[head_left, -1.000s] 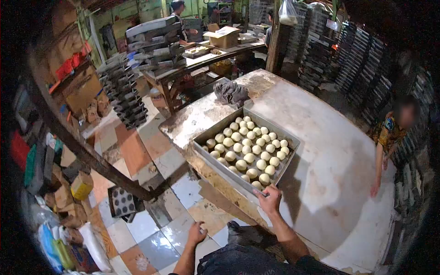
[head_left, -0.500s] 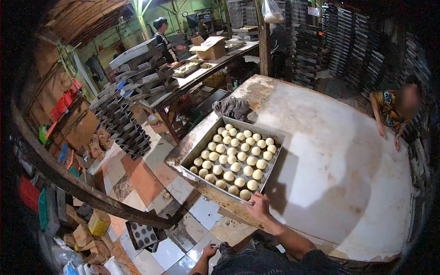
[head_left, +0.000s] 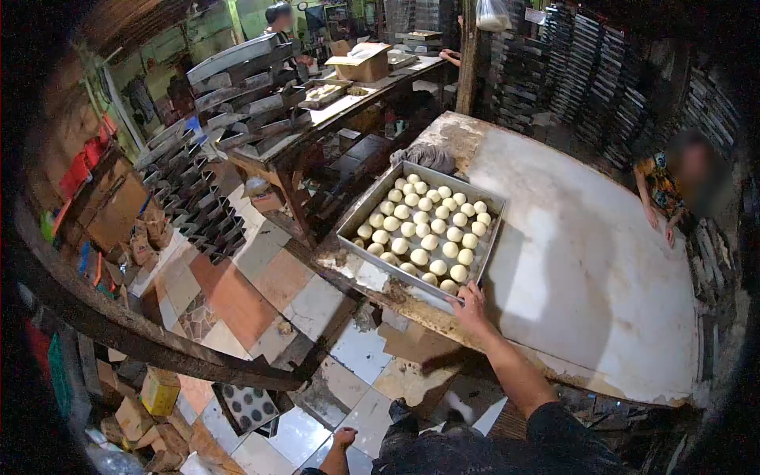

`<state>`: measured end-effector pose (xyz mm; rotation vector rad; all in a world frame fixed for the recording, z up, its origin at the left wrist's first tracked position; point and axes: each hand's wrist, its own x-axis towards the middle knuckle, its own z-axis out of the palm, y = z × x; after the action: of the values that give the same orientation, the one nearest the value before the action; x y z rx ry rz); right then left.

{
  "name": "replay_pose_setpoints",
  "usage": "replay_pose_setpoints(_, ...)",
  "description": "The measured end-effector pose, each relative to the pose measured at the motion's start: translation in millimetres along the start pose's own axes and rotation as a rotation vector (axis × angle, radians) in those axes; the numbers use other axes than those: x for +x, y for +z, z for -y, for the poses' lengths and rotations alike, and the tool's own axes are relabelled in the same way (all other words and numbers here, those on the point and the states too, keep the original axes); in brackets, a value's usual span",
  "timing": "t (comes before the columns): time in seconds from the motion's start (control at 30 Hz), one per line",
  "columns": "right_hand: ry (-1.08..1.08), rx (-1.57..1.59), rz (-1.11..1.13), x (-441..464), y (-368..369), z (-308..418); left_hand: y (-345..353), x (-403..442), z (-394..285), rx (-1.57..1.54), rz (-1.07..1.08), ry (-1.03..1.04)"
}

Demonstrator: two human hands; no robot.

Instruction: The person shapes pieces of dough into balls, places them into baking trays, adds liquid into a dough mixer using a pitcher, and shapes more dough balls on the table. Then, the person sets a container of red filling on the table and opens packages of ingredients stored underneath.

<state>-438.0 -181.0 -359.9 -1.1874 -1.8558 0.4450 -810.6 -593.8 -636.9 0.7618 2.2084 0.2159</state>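
A square metal tray holding several rows of pale round dough balls rests on the left end of a large worn table. My right hand grips the tray's near corner, fingers curled over the rim. Low at the bottom of the view, my left hand hangs over the tiled floor, away from the tray; its fingers are too small to make out. A crumpled grey cloth lies against the tray's far corner.
Stacked trays stand at left beside a bench bearing a cardboard box. A slanting beam crosses the left. A co-worker leans at the table's right edge; another person stands behind the stacks. Stacked trays line the back right.
The view has shifted. The tray sits nearer the grey cloth, now touching it, with my right hand still on its corner. My left hand has moved lower in view.
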Motion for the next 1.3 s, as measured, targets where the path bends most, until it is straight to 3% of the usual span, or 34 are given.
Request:
replay_pose_setpoints(0.1,0.018,-0.08,0.022,-1,-14,31,-22,0,8,-0.339,-0.199,0.186)
replay_pose_setpoints(0.13,0.047,-0.089,0.097,-1,-22,32,-29,-10,0,-0.29,-0.235,0.213)
replay_pose_setpoints(0.17,0.202,-0.003,0.157,-4,-34,45,-28,-13,0,-0.406,-0.208,0.086)
replay_pose_setpoints(0.23,-0.194,-0.511,-0.095,-34,-57,79,-34,-15,13,-0.343,-0.127,0.062)
replay_pose_setpoints(0.27,-0.321,-0.422,-0.062,-50,-73,91,-39,-21,18,-0.225,-0.123,0.075)
replay_pose_setpoints(0.3,-0.314,-0.429,-0.067,-73,-79,95,-45,-28,24,-0.111,-0.125,0.089)
replay_pose_setpoints(0.37,-0.375,-0.202,-0.061,-135,-80,100,-50,-28,50,-0.125,-0.168,0.097)
replay_pose_setpoints(0.4,-0.308,-0.11,-0.048,-169,-84,99,-50,-12,71,-0.305,-0.058,0.053)
replay_pose_setpoints(0.5,-0.002,-0.043,0.063,-295,-108,70,-72,-52,64,-0.016,-0.018,0.028)
replay_pose_setpoints(0.57,0.219,-0.109,0.213,-380,-132,33,-82,-88,45,0.198,0.033,0.138)
replay_pose_setpoints(0.63,0.526,-0.206,0.38,-481,-140,-13,-77,-111,36,0.564,-0.025,0.63)
replay_pose_setpoints(0.67,0.624,-0.27,0.466,-549,-127,-56,-62,-118,34,0.565,-0.005,0.517)
replay_pose_setpoints(0.7,0.613,-0.3,0.567,-595,-141,-54,-47,-123,21,0.563,0.009,0.42)
replay_pose_setpoints(0.73,0.743,-0.202,0.742,-633,-155,-47,-32,-138,11,0.502,0.06,0.428)
replay_pose_setpoints(0.77,0.858,-0.171,0.904,-738,-114,-137,-15,-158,3,0.441,0.117,0.434)
replay_pose_setpoints(0.8,0.875,-0.164,0.684,-755,-150,-61,6,-174,-1,0.398,0.139,0.524)
replay_pose_setpoints(0.83,0.988,-0.232,0.909,-806,-142,-84,29,-185,-2,0.357,0.16,0.615)
replay_pose_setpoints(0.87,1.064,-0.224,0.918,-853,-148,-70,56,-193,-3,0.445,0.189,0.652)
replay_pose_setpoints(0.9,1.129,-0.188,0.843,-884,-160,-42,73,-222,-6,0.472,0.205,0.711)
replay_pose_setpoints(0.97,1.243,-0.126,0.729,-934,-166,6,113,-252,-3,0.654,0.444,0.747)
replay_pose_setpoints(1.0,1.285,-0.091,0.669,-951,-166,25,136,-246,10,0.654,0.6,0.893)
replay_pose_setpoints(1.03,1.312,-0.064,0.63,-968,-161,45,151,-263,17,0.647,0.656,0.858)
replay_pose_setpoints(1.1,1.324,-0.029,0.6,-1004,-137,72,165,-298,30,0.762,0.607,1.044)
replay_pose_setpoints(1.13,1.319,-0.017,0.594,-1020,-122,85,163,-313,37,0.562,0.698,1.054)
replay_pose_setpoints(1.23,1.251,-0.022,0.618,-1032,-77,109,134,-350,51,0.768,0.642,0.988)
replay_pose_setpoints(1.3,1.176,-0.064,0.615,-1026,-51,114,104,-346,85,0.654,0.621,0.846)
